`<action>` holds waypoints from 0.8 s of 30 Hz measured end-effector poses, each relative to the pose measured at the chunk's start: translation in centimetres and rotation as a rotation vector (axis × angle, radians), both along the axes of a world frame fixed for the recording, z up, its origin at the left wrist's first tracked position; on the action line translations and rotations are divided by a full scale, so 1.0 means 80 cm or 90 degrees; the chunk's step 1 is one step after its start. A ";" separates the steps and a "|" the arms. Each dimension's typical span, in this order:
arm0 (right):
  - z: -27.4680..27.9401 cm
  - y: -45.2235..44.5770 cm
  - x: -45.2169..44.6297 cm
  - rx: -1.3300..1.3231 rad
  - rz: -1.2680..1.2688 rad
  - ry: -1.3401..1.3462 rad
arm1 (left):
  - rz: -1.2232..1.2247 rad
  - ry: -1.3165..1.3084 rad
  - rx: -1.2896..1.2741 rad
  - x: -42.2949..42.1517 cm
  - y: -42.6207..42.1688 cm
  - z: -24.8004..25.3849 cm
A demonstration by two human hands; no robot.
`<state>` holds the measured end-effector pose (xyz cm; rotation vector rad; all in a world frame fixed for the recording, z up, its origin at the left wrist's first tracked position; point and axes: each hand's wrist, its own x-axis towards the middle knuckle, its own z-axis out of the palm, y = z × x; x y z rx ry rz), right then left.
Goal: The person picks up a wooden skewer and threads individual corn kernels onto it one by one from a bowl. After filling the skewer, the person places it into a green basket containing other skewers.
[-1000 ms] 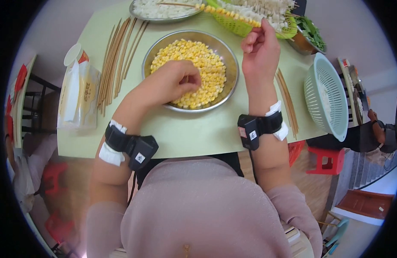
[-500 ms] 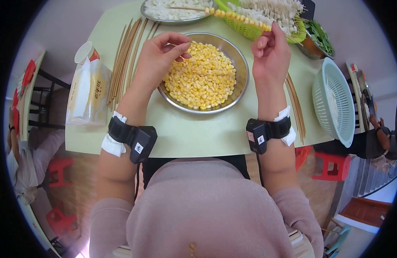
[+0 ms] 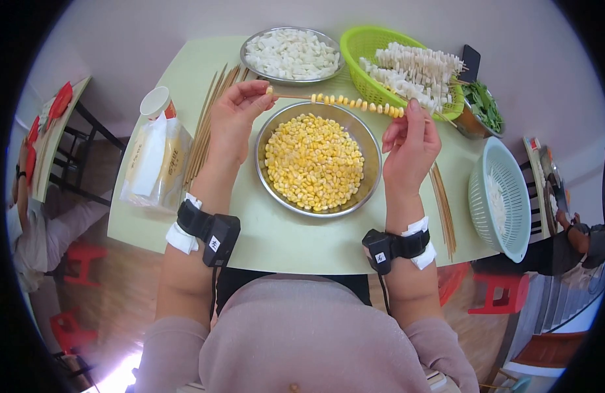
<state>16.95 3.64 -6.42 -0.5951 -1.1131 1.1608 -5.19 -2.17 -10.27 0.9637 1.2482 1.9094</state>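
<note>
My right hand (image 3: 412,145) pinches a thin wooden skewer (image 3: 296,97) at its right end, beside a row of yellow corn kernels (image 3: 358,103) threaded along it. The skewer lies nearly level above the far rim of a metal bowl (image 3: 377,170). A single corn kernel (image 3: 269,90) is between the fingertips of my left hand (image 3: 237,118), right at the skewer's left tip; whether the tip has entered it I cannot tell. Loose corn kernels (image 3: 315,164) fill much of the bowl below.
Bare skewers (image 3: 207,131) lie left, more skewers (image 3: 443,209) right. A tissue pack (image 3: 155,164) and paper cup (image 3: 157,103) stand left. Behind are a plate of white pieces (image 3: 292,56) and a green basket (image 3: 358,49) with filled skewers. A pale colander (image 3: 512,216) sits right.
My left hand has come up from over the bowl to the skewer's tip with a kernel. The view has shifted, so the table sits lower in the frame.
</note>
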 end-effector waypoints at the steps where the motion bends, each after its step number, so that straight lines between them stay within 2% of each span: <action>1: 0.002 -0.003 -0.001 0.009 -0.016 -0.017 | 0.004 -0.001 0.003 0.000 0.000 0.001; 8: 0.002 -0.013 -0.002 0.089 -0.045 -0.092 | 0.000 -0.017 0.032 0.004 -0.003 0.005; 24: -0.001 -0.020 -0.007 0.112 -0.059 -0.118 | 0.051 0.012 0.051 0.010 -0.006 0.011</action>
